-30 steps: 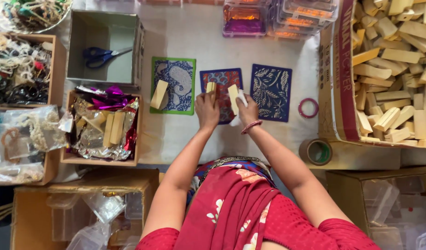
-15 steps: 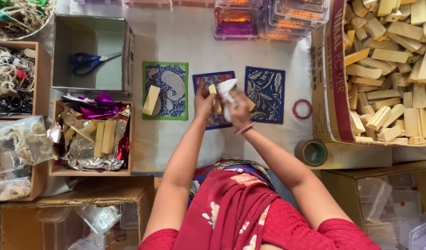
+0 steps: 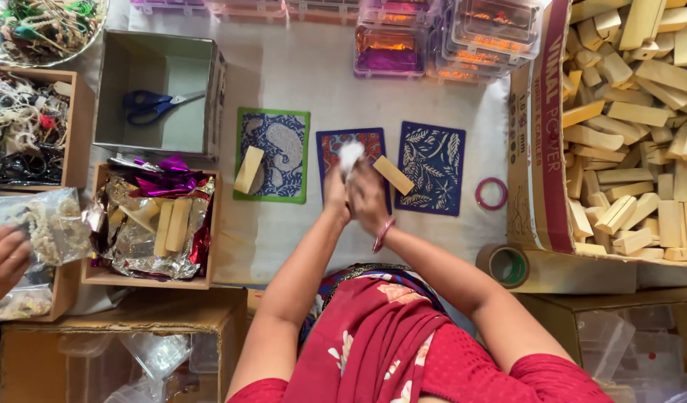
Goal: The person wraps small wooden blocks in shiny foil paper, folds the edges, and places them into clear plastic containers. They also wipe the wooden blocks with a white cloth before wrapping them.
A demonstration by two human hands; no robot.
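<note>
Over the middle patterned card (image 3: 336,145) at twelve o'clock on the worktop (image 3: 314,82), left hand (image 3: 336,195) and right hand (image 3: 367,200) press together, fingers clamped on a white cotton wad (image 3: 350,154), seemingly light, soft, squashable, best pinched low down.

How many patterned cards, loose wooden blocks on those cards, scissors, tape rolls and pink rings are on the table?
Patterned cards: 3
Blocks on cards: 2
Scissors: 1
Tape rolls: 1
Pink rings: 1
Total: 8
</note>
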